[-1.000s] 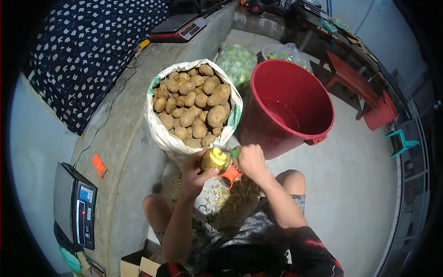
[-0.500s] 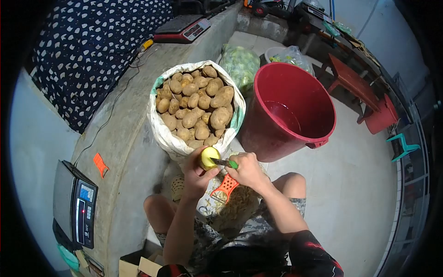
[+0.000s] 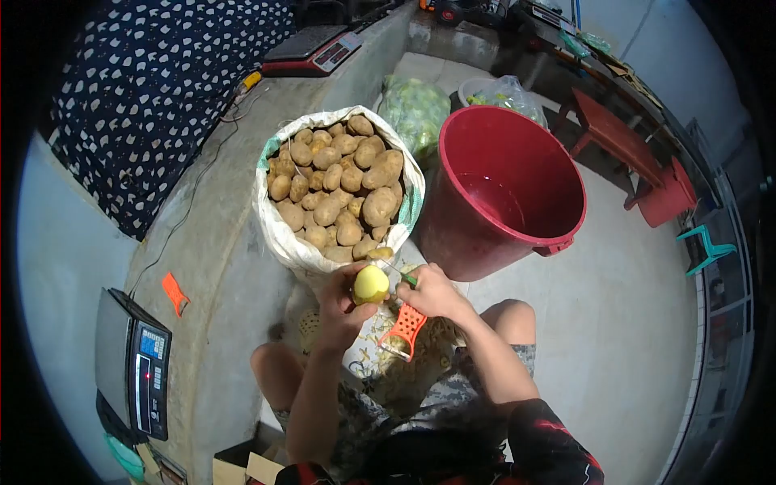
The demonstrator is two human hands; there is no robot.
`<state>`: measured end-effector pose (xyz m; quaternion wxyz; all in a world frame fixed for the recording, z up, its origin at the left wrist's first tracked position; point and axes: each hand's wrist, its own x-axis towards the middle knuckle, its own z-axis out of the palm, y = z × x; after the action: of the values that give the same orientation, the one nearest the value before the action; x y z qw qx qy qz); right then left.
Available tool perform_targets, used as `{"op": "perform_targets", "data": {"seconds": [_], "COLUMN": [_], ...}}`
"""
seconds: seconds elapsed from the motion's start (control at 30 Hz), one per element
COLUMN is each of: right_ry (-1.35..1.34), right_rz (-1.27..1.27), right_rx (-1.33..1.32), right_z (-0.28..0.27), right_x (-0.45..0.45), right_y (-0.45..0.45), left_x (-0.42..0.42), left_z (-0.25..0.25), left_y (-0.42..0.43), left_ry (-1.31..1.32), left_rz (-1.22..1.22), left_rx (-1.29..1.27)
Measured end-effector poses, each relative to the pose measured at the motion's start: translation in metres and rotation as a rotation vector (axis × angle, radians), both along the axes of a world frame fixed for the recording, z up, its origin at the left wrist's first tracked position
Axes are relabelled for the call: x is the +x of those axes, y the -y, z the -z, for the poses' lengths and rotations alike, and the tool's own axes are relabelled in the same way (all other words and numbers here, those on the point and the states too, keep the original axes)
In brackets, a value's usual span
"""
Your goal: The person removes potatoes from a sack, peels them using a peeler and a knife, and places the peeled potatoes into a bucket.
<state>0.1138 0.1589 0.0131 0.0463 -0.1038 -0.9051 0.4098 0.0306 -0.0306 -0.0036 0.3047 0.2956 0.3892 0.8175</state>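
My left hand [image 3: 339, 305] is wrapped round a partly peeled potato [image 3: 371, 284], its pale yellow side facing up. Beside it, my right hand [image 3: 434, 293] grips a knife [image 3: 409, 279] with a green handle, its thin blade pointing up and left. An orange peeler [image 3: 406, 323] hangs below the right hand and seems held by it too. Just above the potato, at the blade, is a small brownish-yellow piece [image 3: 379, 253]. An open white sack [image 3: 279, 230] full of brown potatoes [image 3: 326, 209] stands beyond my hands.
A large red bucket [image 3: 501, 255] stands right of the sack, with a bag of green produce [image 3: 415, 113] behind. Peelings [image 3: 420, 364] lie between my legs. On the left ledge are a scale [image 3: 149, 376], another orange peeler [image 3: 174, 293] and a red scale [image 3: 311, 52].
The knife blade has moved off the potato's pale face to above it. The peeler has swung slightly to the right. The potato stays in my left hand.
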Motion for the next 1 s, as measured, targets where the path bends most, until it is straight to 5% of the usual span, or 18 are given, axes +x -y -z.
{"op": "perform_targets", "data": {"seconds": [0.13,0.2,0.4,0.7,0.8,0.9,1.0], "right_ry": [0.034,-0.045,-0.089,-0.186,-0.286,-0.312,-0.344], "right_rz": [-0.022,-0.025,0.064,0.144,0.294,0.43,0.483], "right_rx": [-0.08,-0.021,0.017,0.033,-0.036,-0.038,-0.047], "right_z": [-0.009,-0.004,-0.003,0.006,0.008,0.005,0.009], "right_x": [0.005,0.006,0.006,0.004,-0.002,-0.01,-0.017], "right_y": [0.002,0.002,0.001,-0.006,-0.013,-0.024,-0.029], "left_x": [0.002,0.002,-0.003,-0.001,-0.002,0.011,0.021], "left_z": [-0.008,-0.008,-0.006,0.01,0.018,0.001,0.002], "left_y": [-0.001,-0.001,0.003,-0.001,0.0,-0.005,-0.009], "left_ry": [-0.045,0.186,0.376,0.371,0.131,0.337,0.272], "left_rz": [-0.087,-0.029,-0.019,-0.199,-0.091,0.063,0.078], "left_rx": [-0.113,0.129,0.102,-0.021,-0.164,-0.059,-0.081]}}
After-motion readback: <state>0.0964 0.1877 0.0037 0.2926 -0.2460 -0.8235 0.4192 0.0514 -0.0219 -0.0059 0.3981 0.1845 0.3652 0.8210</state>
